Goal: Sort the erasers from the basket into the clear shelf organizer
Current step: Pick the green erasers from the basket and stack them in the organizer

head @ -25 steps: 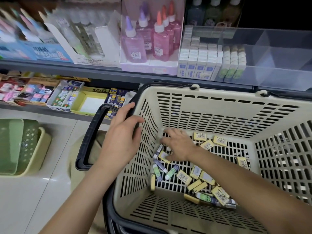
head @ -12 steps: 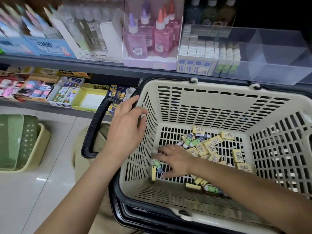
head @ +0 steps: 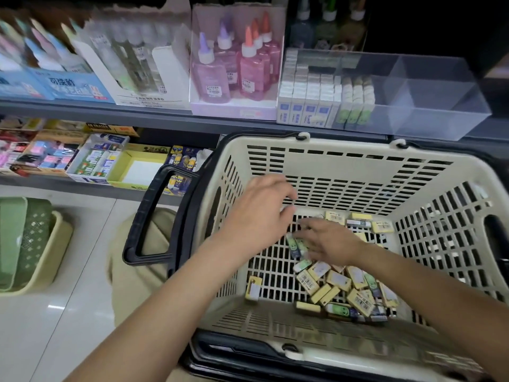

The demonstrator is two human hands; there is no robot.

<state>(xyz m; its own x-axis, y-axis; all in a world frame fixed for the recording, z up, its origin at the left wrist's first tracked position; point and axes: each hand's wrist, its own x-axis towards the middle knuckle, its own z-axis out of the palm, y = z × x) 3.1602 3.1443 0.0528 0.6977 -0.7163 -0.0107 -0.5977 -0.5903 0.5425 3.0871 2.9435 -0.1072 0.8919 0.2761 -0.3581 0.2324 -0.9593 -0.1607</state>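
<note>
One basket (head: 344, 166), its near rim running out of frame. One clear organizer (head: 429, 106) above, showing four white rows (head: 305, 106) and three green rows (head: 355, 106). Two hands: the left hand (head: 256, 216) is blurring, fingers loose and holding nothing. The right hand (head: 330, 241) is covering green erasers (head: 338, 282), grip unreadable. The pile on the basket floor is overlapping, uncountable.

Single view, worn on your head. It faces forward and steeply down, close in: your forearms enter from the bottom edge, left hand (head: 256, 213) and right hand (head: 333, 241) mid-frame. The basket (head: 358, 146) fills the frame around your fingers (head: 314, 230). Beyond the fingers, the shelf (head: 137, 114) runs across the top. Left of them, floor (head: 55, 326). Wide lens; edges bow.
</note>
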